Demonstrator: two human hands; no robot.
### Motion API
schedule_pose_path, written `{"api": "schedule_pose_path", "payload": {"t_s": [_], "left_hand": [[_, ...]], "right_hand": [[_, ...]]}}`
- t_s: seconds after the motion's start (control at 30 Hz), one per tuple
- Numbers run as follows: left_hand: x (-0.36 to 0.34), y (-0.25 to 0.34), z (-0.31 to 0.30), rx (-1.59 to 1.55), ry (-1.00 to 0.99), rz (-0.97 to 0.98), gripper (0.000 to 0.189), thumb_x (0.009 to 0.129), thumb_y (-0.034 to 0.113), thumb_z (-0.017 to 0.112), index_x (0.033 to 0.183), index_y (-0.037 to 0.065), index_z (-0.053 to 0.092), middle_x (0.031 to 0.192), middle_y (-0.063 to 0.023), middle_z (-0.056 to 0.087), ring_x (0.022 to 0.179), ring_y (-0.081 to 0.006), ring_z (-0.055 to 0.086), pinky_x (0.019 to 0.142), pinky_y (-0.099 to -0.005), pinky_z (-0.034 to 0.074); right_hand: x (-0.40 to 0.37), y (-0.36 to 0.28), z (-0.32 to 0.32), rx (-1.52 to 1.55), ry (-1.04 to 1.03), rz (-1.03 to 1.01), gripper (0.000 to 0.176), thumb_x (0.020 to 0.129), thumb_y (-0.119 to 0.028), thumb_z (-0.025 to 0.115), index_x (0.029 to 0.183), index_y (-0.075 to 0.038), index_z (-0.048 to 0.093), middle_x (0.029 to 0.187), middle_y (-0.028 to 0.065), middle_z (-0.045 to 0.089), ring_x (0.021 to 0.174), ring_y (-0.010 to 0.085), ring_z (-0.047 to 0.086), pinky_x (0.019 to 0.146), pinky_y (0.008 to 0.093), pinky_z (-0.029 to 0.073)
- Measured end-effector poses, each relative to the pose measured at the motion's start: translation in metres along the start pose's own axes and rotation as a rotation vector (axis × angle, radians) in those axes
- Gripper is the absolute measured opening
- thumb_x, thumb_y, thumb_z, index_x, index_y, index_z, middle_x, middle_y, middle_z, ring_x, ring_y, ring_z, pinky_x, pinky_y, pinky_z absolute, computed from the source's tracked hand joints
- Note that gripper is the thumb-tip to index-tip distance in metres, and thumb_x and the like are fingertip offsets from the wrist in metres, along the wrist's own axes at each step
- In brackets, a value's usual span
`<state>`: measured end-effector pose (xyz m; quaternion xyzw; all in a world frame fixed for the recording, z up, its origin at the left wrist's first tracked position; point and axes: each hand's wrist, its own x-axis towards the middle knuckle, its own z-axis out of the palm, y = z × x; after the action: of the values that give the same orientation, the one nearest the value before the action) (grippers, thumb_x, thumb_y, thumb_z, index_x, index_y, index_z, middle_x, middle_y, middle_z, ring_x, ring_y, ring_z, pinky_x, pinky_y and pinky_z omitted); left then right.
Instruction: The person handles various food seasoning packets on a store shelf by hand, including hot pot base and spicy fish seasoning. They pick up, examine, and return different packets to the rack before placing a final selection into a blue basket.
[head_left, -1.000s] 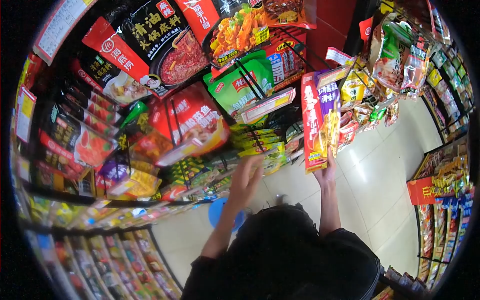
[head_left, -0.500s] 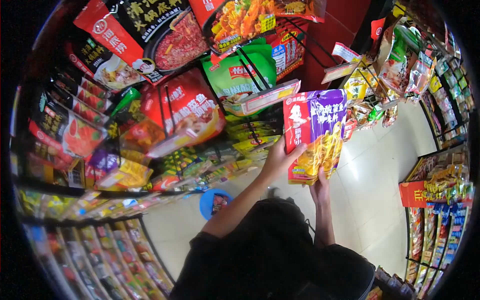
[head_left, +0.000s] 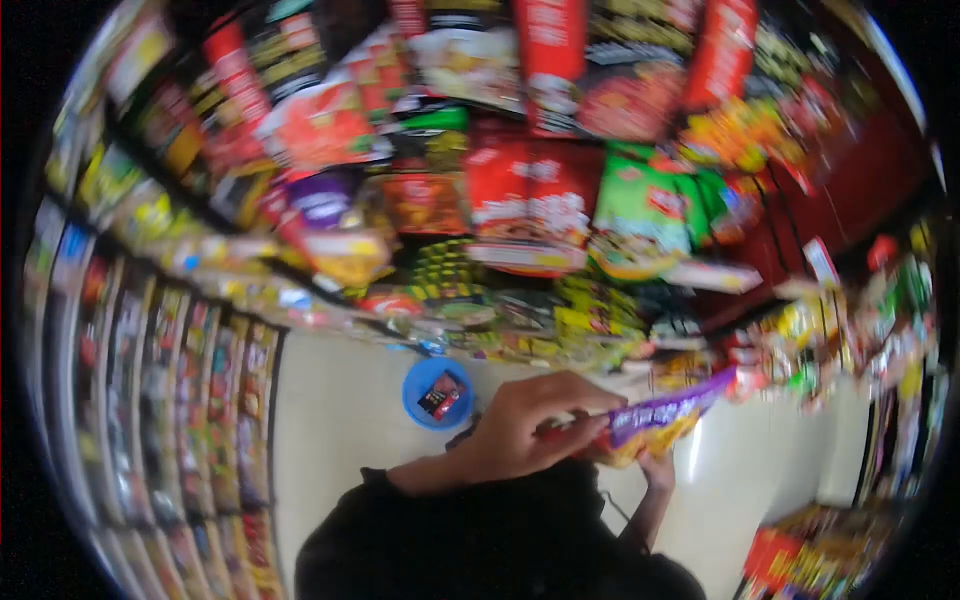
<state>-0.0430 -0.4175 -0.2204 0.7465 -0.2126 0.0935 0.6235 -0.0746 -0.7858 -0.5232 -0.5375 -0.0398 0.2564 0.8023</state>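
Note:
A purple and yellow food packet is held tilted in front of my body, seen at a slant. My left hand grips its left end, fingers bent over the top and the thumb beneath. At the packet's lower right edge is my right hand, partly hidden behind it, and its fingers are blurred. Ahead of both hands hang a red food packet and a green food packet on the shelf rack.
On the pale floor to the left stands a blue basin with a dark packet inside. Shelves of packets line the left side. A red box with goods sits at the lower right.
My view has swung left toward the rack. The purple packet has gone from upright and facing me to lowered and tilted. My left hand has come nearer the camera.

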Motion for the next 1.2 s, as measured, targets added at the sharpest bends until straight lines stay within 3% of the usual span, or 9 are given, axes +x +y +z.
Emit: {"api": "schedule_pose_path", "payload": {"t_s": [0.1, 0.2, 0.37, 0.43, 0.47, 0.63, 0.8, 1.0, 1.2], "left_hand": [[-0.026, 0.027, -0.038, 0.057, 0.134, -0.078, 0.025, 0.090, 0.001, 0.069, 0.116, 0.003, 0.071, 0.102, -0.0108, 0.071, 0.088, -0.0192, 0.070, 0.074, -0.0293, 0.056], [-0.055, 0.032, -0.068, 0.028, 0.330, -0.122, 0.021, 0.089, -0.002, 0.069, 0.110, 0.000, 0.073, 0.100, -0.0107, 0.072, 0.089, -0.0157, 0.069, 0.075, -0.0275, 0.054], [-0.106, -0.001, -0.104, -0.128, 0.886, -0.179, 0.017, 0.087, -0.003, 0.073, 0.099, 0.001, 0.062, 0.101, -0.0063, 0.064, 0.095, -0.0128, 0.063, 0.083, -0.0264, 0.052], [-0.114, -0.011, -0.127, -0.344, 1.056, -0.137, 0.016, 0.087, 0.001, 0.074, 0.095, 0.006, 0.061, 0.093, -0.0015, 0.065, 0.084, -0.0080, 0.062, 0.072, -0.0220, 0.051], [-0.126, -0.023, -0.143, -0.376, 1.095, -0.172, 0.016, 0.088, 0.003, 0.074, 0.095, 0.008, 0.061, 0.090, 0.0004, 0.065, 0.080, -0.0066, 0.062, 0.068, -0.0209, 0.050], [-0.139, -0.064, -0.237, -0.397, 1.134, -0.316, 0.013, 0.088, 0.009, 0.075, 0.096, 0.011, 0.065, 0.085, 0.0018, 0.068, 0.074, -0.0053, 0.063, 0.060, -0.0205, 0.051], [-0.116, -0.078, -0.307, -0.284, 0.986, -0.193, 0.019, 0.085, 0.006, 0.077, 0.101, 0.008, 0.067, 0.089, -0.0013, 0.070, 0.079, -0.0074, 0.066, 0.067, -0.0231, 0.054], [-0.074, -0.086, -0.332, -0.343, 1.096, 0.091, 0.028, 0.081, -0.007, 0.072, 0.108, 0.000, 0.066, 0.099, -0.0046, 0.071, 0.087, -0.0114, 0.067, 0.080, -0.0263, 0.054], [-0.061, -0.101, -0.341, -0.231, 1.079, 0.169, 0.032, 0.080, -0.013, 0.064, 0.108, -0.001, 0.065, 0.103, -0.0043, 0.071, 0.093, -0.0141, 0.068, 0.088, -0.0274, 0.053]], "right_hand": [[0.046, -0.076, 0.112, -0.032, -0.086, -0.148, 0.072, 0.084, -0.018, 0.080, 0.142, -0.001, 0.042, 0.130, 0.0101, 0.056, 0.114, 0.0228, 0.058, 0.093, 0.0369, 0.050], [0.072, -0.071, 0.144, -0.112, -0.213, -0.071, 0.057, 0.087, -0.018, 0.079, 0.133, -0.002, 0.049, 0.123, 0.0079, 0.057, 0.106, 0.0214, 0.059, 0.088, 0.0350, 0.053], [0.127, -0.050, 0.223, -0.623, -0.319, -0.231, 0.075, 0.085, -0.019, 0.078, 0.146, -0.001, 0.039, 0.143, 0.0158, 0.046, 0.132, 0.0304, 0.045, 0.110, 0.0394, 0.037], [0.152, -0.027, 0.259, -0.523, -0.380, -0.229, 0.076, 0.084, -0.018, 0.078, 0.148, 0.000, 0.039, 0.146, 0.0169, 0.044, 0.135, 0.0321, 0.044, 0.115, 0.0400, 0.033], [0.163, -0.016, 0.273, -0.502, -0.462, -0.219, 0.069, 0.087, -0.016, 0.075, 0.146, -0.001, 0.042, 0.147, 0.0158, 0.043, 0.130, 0.0285, 0.050, 0.105, 0.0381, 0.045], [0.185, 0.021, 0.353, -0.273, -0.461, 0.177, 0.046, 0.094, -0.020, 0.072, 0.132, 0.000, 0.055, 0.122, 0.0092, 0.063, 0.104, 0.0163, 0.064, 0.071, 0.0279, 0.058], [0.221, 0.049, 0.409, -0.284, -0.416, 0.084, 0.039, 0.096, -0.025, 0.070, 0.124, 0.000, 0.058, 0.109, 0.0068, 0.067, 0.089, 0.0144, 0.066, 0.067, 0.0279, 0.056], [0.251, 0.024, 0.465, -0.207, -0.301, -0.119, 0.031, 0.097, -0.026, 0.068, 0.116, -0.002, 0.059, 0.095, 0.0052, 0.065, 0.074, 0.0129, 0.064, 0.063, 0.0285, 0.054], [0.268, 0.024, 0.467, -0.191, -0.312, -0.048, 0.032, 0.097, -0.028, 0.069, 0.113, -0.002, 0.059, 0.090, 0.0036, 0.064, 0.072, 0.0124, 0.062, 0.061, 0.0281, 0.053]]}}
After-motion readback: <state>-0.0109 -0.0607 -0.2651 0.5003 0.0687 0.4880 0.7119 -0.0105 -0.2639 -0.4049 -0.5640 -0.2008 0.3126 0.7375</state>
